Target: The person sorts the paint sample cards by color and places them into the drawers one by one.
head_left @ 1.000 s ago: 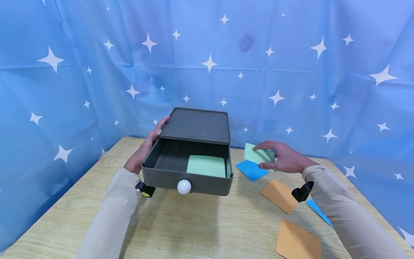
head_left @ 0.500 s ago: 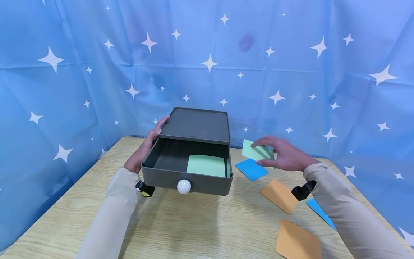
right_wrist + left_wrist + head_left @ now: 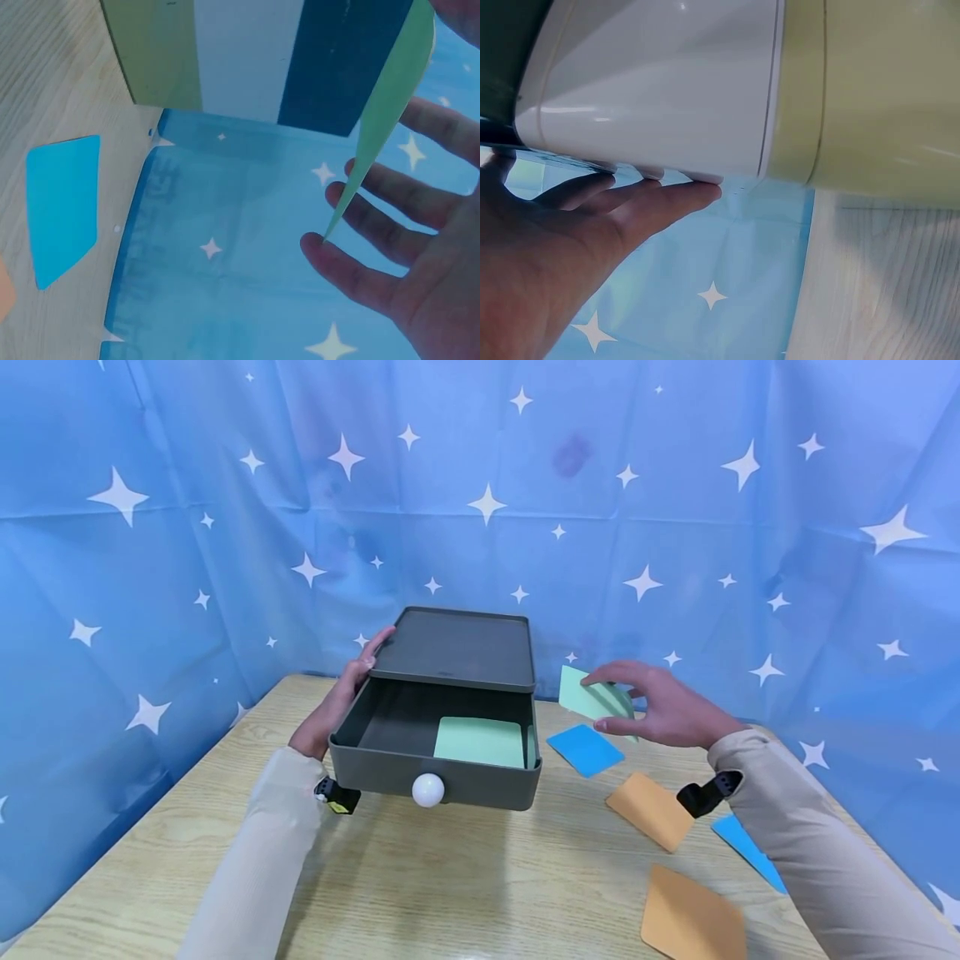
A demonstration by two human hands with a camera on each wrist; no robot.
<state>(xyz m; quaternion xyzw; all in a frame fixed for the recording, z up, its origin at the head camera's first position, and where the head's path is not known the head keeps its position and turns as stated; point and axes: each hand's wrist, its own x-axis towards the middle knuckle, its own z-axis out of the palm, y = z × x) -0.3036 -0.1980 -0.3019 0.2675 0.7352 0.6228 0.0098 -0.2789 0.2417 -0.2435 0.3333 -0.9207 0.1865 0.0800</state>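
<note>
A dark grey drawer (image 3: 480,787) with a white round knob (image 3: 428,790) is pulled out of a cabinet whose grey top (image 3: 461,647) has a raised rim. Inside it, at the right, lies a pale green card (image 3: 480,741). My left hand (image 3: 337,706) rests along the cabinet's left side; in the left wrist view its straight fingers touch the white tier (image 3: 660,90). Right of the cabinet, above the table, my right hand (image 3: 667,706) pinches another pale green card (image 3: 579,692), slightly bent. The right wrist view shows this card (image 3: 390,105) edge-on beside the cabinet.
On the wooden table (image 3: 420,877) at the right lie a blue card (image 3: 587,750), an orange card (image 3: 651,810), a second orange card (image 3: 693,914) and another blue card (image 3: 746,850) partly behind the right sleeve. A blue starry curtain (image 3: 450,460) hangs behind.
My right hand has risen and shifted slightly with the green card, which now stands higher above the blue card. The left hand and the drawer look unmoved.
</note>
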